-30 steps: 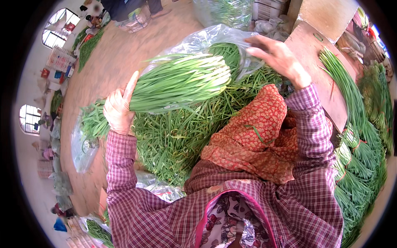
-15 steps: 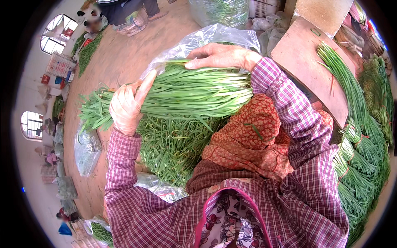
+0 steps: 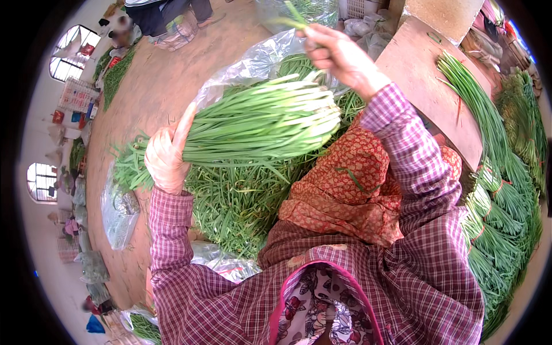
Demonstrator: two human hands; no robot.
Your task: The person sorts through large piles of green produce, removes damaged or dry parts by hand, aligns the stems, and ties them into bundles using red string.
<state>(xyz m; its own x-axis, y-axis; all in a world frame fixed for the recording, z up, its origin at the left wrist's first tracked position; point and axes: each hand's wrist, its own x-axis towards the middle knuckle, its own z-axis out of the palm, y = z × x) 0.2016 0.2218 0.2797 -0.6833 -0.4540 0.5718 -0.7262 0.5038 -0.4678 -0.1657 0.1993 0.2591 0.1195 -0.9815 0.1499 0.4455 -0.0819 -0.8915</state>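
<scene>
A thick bunch of garlic chives (image 3: 259, 123) lies sideways above my lap, its pale stem ends to the right. My left hand (image 3: 168, 156) is wrapped round the leafy end at the left. Up and to the right of the bunch, my right hand (image 3: 339, 57) is closed on a few green chive blades (image 3: 296, 14), blurred by motion and apart from the bunch. Below the bunch, a heap of loose chives (image 3: 230, 207) spreads in front of my knees, with a clear plastic sheet (image 3: 238, 60) along its far side.
At my right a board (image 3: 422, 80) carries long chives (image 3: 468, 95). Beside it lies a big pile of tied chive bundles (image 3: 506, 230). A clear plastic bag (image 3: 119, 213) rests on the floor at the left. A person (image 3: 167, 11) stands at the far side.
My right hand has left the top of the bunch and moved up and away, a few blades now in its fingers. The bunch's stem end is tilted up slightly in my left hand.
</scene>
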